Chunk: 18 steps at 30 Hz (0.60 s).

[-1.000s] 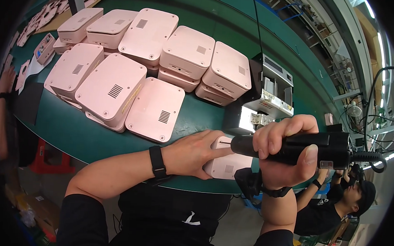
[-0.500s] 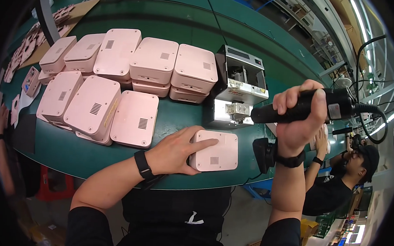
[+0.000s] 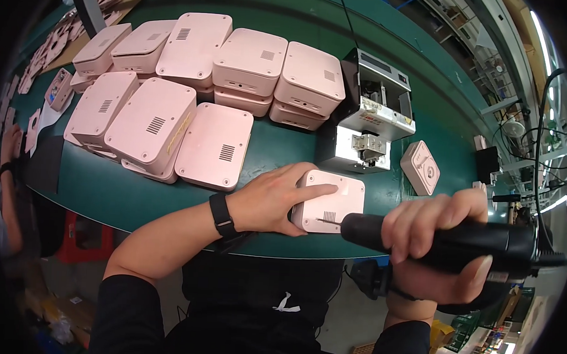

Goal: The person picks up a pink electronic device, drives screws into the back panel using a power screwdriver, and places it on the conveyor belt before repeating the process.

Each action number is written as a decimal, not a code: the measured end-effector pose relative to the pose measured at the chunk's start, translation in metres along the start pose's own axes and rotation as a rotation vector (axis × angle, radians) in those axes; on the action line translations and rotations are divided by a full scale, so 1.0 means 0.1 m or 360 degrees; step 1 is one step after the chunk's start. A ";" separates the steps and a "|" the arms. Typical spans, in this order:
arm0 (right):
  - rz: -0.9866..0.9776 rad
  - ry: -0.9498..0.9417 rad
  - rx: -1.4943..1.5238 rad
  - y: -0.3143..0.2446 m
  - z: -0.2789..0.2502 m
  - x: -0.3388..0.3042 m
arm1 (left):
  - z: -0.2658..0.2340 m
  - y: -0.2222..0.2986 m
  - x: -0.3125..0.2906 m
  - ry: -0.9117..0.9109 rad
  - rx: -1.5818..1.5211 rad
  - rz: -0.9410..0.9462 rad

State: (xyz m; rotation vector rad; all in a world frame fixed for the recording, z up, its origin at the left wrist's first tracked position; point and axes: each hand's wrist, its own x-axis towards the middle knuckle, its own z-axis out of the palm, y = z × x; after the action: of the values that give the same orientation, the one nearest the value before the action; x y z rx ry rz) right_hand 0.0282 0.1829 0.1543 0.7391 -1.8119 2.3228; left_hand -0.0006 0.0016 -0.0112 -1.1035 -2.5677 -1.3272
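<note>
Our left hand [image 3: 273, 199] spreads its fingers across the pink box [image 3: 349, 202] — our right hand [image 3: 432, 275] wraps the screwdriver [image 3: 492, 244]; the corner by our left thumb seems unfinished.

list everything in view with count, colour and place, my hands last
table: one, green, across the middle
held box: one, pink, near the table's front edge
screwdriver: one, black, right of the held box, bit over its near side
stacked boxes: eight topmost, more beneath, pink, left to centre
machine: one, black and silver, behind the held box
separate case: one, pink, right of the machine
open shell: one, pink, far left
flat pieces: many, pink, upper left
fan: one, white, far right
co-worker's hand: one, dark wristband, left edge
Other edge clutter: too blurred to count
left hand: one, bare, on the held box
right hand: one, bare, around the screwdriver
</note>
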 end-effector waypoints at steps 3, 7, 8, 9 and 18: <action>0.0118 -0.0013 -0.0062 -0.01 0.11 -0.07 | 0.02 -0.01 -0.02 0.0013 0.0016 -0.0018; 0.0428 -0.0087 0.0167 0.00 0.09 -0.16 | 0.03 -0.01 -0.04 0.0033 0.0010 -0.0031; 0.0434 -0.0091 0.0166 0.01 0.09 -0.18 | 0.04 0.00 -0.04 0.0042 0.0010 -0.0038; 0.0442 -0.0109 0.0168 0.04 0.10 -0.20 | 0.04 0.01 -0.04 0.0052 0.0011 -0.0046; 0.0415 -0.0232 0.0182 0.13 0.07 -0.23 | 0.06 0.01 -0.05 0.0052 -0.0002 -0.0108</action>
State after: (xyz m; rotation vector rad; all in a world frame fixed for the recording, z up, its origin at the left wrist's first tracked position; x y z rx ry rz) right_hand 0.0457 0.1770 0.1339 0.7449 -1.9546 2.6186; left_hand 0.0052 0.0034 -0.0161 -0.9944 -2.6032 -1.3499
